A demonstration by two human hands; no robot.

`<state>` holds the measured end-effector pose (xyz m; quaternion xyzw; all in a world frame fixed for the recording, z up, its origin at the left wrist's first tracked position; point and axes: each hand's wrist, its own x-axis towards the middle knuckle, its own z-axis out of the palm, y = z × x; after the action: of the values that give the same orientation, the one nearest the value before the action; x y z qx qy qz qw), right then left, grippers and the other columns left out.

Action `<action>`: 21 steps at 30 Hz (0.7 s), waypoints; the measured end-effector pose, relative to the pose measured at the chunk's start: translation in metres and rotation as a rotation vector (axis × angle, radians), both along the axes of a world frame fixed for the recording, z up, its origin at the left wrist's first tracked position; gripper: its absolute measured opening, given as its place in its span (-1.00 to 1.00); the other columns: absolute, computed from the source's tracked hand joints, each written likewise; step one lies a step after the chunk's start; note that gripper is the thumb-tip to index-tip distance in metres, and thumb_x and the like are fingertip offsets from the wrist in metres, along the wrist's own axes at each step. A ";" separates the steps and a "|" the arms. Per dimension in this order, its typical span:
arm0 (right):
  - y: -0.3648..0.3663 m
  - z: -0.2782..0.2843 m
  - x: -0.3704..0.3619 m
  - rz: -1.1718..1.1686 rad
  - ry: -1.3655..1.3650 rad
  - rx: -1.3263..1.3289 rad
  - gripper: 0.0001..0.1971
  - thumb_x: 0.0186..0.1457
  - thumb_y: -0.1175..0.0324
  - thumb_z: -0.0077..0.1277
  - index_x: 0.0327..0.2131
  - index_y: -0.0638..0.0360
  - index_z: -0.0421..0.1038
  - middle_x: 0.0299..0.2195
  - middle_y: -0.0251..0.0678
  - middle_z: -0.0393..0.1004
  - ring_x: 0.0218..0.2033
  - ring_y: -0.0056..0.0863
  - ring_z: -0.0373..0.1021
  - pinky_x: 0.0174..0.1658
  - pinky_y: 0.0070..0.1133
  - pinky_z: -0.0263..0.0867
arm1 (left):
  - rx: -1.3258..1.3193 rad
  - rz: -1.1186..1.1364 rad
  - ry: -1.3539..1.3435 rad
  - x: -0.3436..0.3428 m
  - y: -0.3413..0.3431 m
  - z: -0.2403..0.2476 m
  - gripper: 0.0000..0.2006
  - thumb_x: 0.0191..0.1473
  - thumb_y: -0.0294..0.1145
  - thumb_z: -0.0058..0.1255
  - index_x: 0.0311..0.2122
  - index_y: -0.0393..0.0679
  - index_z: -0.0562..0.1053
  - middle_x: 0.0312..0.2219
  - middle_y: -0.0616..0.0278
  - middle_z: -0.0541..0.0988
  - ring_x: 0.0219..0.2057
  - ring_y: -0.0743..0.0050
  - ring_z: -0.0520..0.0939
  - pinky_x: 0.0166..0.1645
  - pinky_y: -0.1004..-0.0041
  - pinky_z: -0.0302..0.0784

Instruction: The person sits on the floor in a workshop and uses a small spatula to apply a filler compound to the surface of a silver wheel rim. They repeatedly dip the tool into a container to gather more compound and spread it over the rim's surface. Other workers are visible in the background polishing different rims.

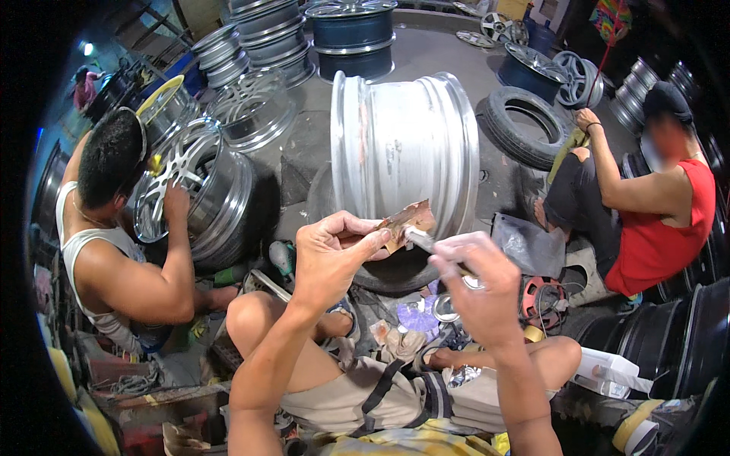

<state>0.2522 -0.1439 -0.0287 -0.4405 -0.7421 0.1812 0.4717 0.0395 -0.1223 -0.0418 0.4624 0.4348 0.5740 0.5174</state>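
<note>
My left hand (332,254) pinches a small, creased brown scrap (414,215), which looks like stiff paper or card, between thumb and fingers. My right hand (484,281), slightly blurred, grips a slim grey metal tool (420,240). The tool's pale end touches the scrap; its exact kind is unclear. Just beyond both hands, a big silver wheel rim (411,144) stands on its tread side, its barrel facing me, with reddish and grey patches on the surface. It rests on a black tire (391,284), partly hidden behind my hands.
On the left, a person in a white tank top (99,251) handles a spoked rim (179,171). A person in a red top (669,228) sits right, near a loose tire (525,125). Stacked rims (353,38) stand behind. A red reel (542,298) lies near my right forearm.
</note>
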 end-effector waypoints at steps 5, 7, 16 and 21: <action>-0.003 -0.003 0.007 0.013 0.062 -0.021 -0.87 0.01 0.58 0.22 -0.32 0.30 0.53 -0.34 -0.17 0.55 -0.34 -0.28 0.52 -0.25 -0.46 0.43 | 0.020 -0.001 0.001 0.001 0.002 0.003 -0.94 0.08 -0.63 0.20 -0.33 -0.37 0.55 -0.31 0.00 0.65 -0.29 0.44 0.70 -0.22 0.45 0.76; 0.000 0.000 0.014 -0.046 0.081 -0.035 -0.88 0.01 0.58 0.22 -0.32 0.29 0.54 -0.34 -0.17 0.55 -0.33 -0.28 0.53 -0.24 -0.46 0.44 | 0.007 -0.008 -0.005 0.003 0.000 0.002 -0.94 0.08 -0.63 0.20 -0.33 -0.37 0.54 -0.30 -0.01 0.65 -0.29 0.43 0.70 -0.22 0.45 0.76; -0.004 0.000 0.015 -0.044 0.095 -0.070 -0.88 0.00 0.59 0.22 -0.32 0.30 0.55 -0.34 -0.18 0.55 -0.32 -0.30 0.53 -0.24 -0.48 0.43 | 0.028 -0.012 -0.046 0.010 0.002 0.001 -0.93 0.08 -0.64 0.19 -0.32 -0.39 0.54 -0.29 -0.03 0.65 -0.28 0.41 0.70 -0.20 0.42 0.77; -0.005 -0.006 0.006 0.007 0.083 -0.023 -0.88 0.01 0.59 0.22 -0.32 0.31 0.55 -0.34 -0.18 0.56 -0.35 -0.34 0.54 -0.26 -0.52 0.44 | 0.026 -0.009 -0.039 0.008 0.004 -0.002 -0.93 0.09 -0.64 0.19 -0.31 -0.40 0.55 -0.30 0.00 0.65 -0.28 0.43 0.70 -0.20 0.44 0.77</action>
<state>0.2583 -0.1494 -0.0352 -0.4353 -0.7212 0.2093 0.4966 0.0472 -0.1180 -0.0441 0.4597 0.4149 0.5864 0.5222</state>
